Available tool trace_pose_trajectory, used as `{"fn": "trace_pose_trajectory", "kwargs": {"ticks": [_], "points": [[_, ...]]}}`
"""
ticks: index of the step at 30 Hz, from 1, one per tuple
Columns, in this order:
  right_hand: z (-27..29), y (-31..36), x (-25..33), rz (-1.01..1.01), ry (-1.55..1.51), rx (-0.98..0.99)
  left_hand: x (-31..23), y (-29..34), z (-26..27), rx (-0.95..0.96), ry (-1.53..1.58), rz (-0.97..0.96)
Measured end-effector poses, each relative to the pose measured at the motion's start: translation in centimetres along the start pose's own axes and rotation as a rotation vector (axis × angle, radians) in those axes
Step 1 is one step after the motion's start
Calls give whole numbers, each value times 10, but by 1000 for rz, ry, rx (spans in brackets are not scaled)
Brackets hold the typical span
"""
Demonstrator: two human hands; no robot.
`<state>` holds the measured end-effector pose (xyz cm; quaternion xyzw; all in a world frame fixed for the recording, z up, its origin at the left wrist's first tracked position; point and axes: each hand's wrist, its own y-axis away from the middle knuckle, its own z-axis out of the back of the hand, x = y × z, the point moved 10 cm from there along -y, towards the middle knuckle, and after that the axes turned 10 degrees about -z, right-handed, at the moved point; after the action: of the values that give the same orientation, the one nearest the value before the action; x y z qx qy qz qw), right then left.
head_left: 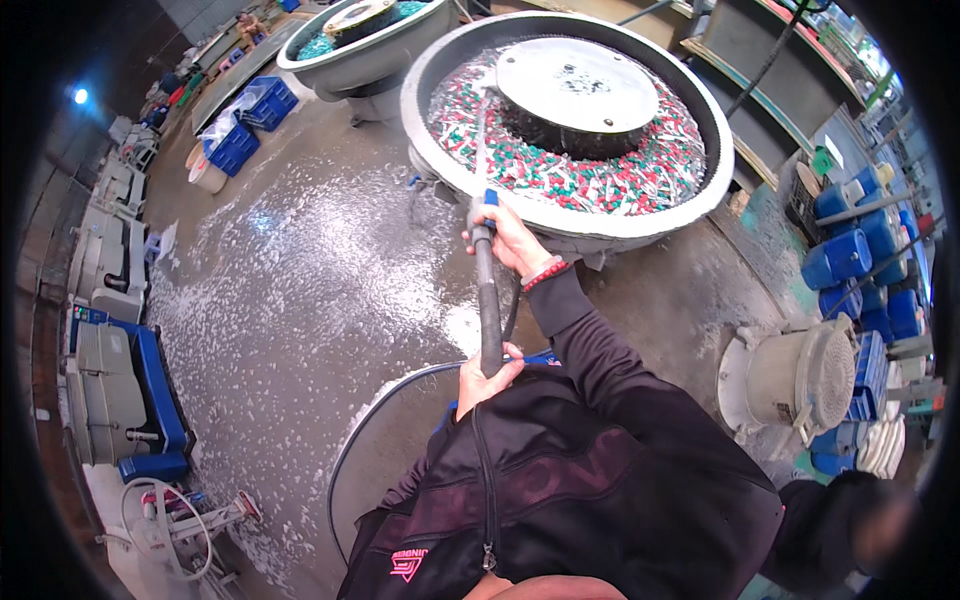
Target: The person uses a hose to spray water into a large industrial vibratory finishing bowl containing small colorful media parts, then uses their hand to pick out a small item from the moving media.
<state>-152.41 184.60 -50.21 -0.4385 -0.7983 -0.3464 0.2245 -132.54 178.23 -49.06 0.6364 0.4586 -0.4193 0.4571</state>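
Observation:
Both my hands are closed on a grey hose (489,300) with a blue valve at its front end. My right hand (512,240), with a red bead bracelet at the wrist, grips it just behind the valve. Lower down, close to my body, my left hand (487,378) wraps around the hose's rear part. A thin jet of water (481,145) runs from the tip into a large round tub (425,150). Inside lie many small red, green and white pieces (560,182), around a raised centre capped by a round white lid (577,84).
A second round tub (375,58) with turquoise contents stands behind. Blue crates (232,145) sit on the wet, foam-flecked floor (270,280). Blue drums (838,257) and a beige drum-shaped machine (795,380) are at right. A person (830,530) shows at lower right; machines (105,390) line the left.

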Motion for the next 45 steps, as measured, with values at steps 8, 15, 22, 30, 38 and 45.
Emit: {"fn": "trace_pose_trajectory", "kwargs": {"ticks": [8,15,22,30,38,45], "points": [[28,1,27,-15,-37,-46,-7,-13,-35,2,-31,-75],[47,-1,21,-119,-70,-68,2,-24,-52,-9,-32,5],[32,1,49,-3,-16,-9,1,-23,-60,-29,-15,-43],[61,-2,36,-31,16,-47,3,-27,-58,-48,-14,-30],[56,-13,43,-38,60,1,-4,-40,-57,-46,-8,-112],[50,-12,52,-9,111,-15,0,-44,-50,-7,-10,-144]]}}
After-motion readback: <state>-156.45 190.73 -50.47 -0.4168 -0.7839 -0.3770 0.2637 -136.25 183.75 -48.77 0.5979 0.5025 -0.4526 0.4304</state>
